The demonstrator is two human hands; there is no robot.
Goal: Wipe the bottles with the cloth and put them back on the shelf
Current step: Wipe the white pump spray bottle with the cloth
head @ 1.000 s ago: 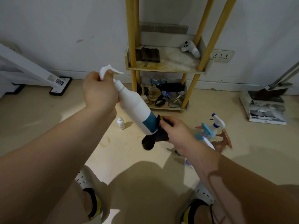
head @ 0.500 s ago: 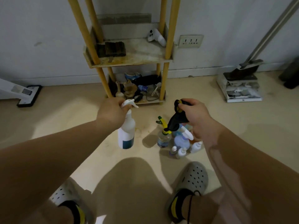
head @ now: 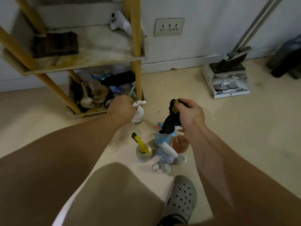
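Head view, the only one: we note the left hand [head: 121, 108] curled round the trigger neck of a white spray bottle [head: 138, 114], body hanging downward, near the lowest tier of the shelf [head: 101, 46]. We record the right hand [head: 190, 116] gripping a dark cloth [head: 171, 123] that dangles from its fist. Beneath the cloth, a cluster of bottles [head: 162, 150] stands on the floor [head: 228, 128] beside a grey shoe [head: 182, 201].

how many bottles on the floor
7 visible, clustered beneath the right hand: yellow-trigger bottle, blue bottle, orange bottle, lavender bottle, white bottle, two small bottles. More may be hidden.
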